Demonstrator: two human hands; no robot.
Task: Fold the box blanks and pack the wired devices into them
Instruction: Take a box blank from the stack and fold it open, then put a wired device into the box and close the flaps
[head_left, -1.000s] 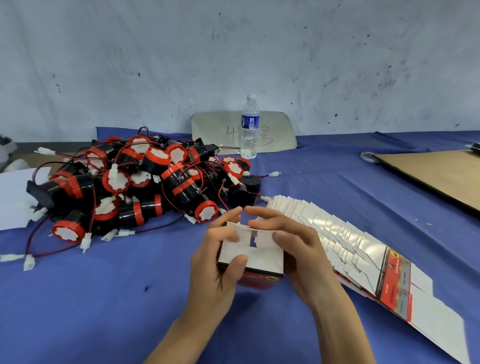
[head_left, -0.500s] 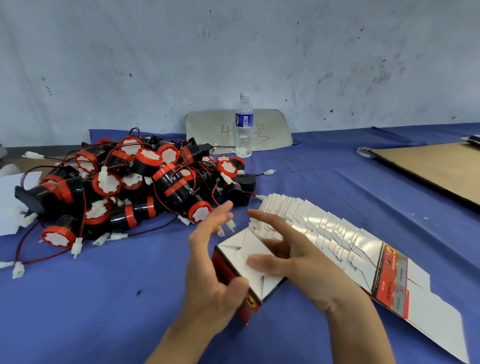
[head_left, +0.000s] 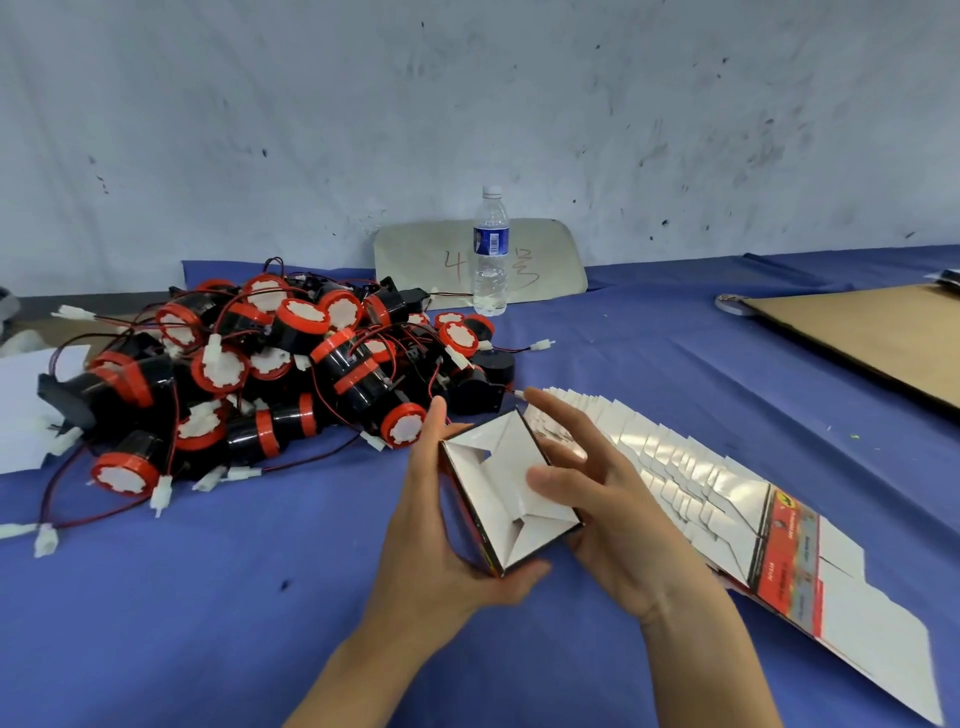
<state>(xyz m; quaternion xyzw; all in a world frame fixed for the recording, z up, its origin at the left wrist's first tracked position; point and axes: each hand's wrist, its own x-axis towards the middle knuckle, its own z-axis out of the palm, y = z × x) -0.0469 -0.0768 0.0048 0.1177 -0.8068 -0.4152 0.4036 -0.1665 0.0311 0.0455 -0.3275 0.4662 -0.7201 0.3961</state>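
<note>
One box erected, held above the blue surface in front of the person. Interlocked white flaps face up; that end looks closed. No device in it yet, as far as I can judge. Left hand wraps its left side, thumb under the near corner. Right hand cradles the right side, thumb pressing the flaps, fingers loosely spread. Flat box blanks fanned just right, many unfolded. Wired devices heaped to the left, unpacked. Against a second ago: box turned, flap end now tilted up, hands shifted round it.
</note>
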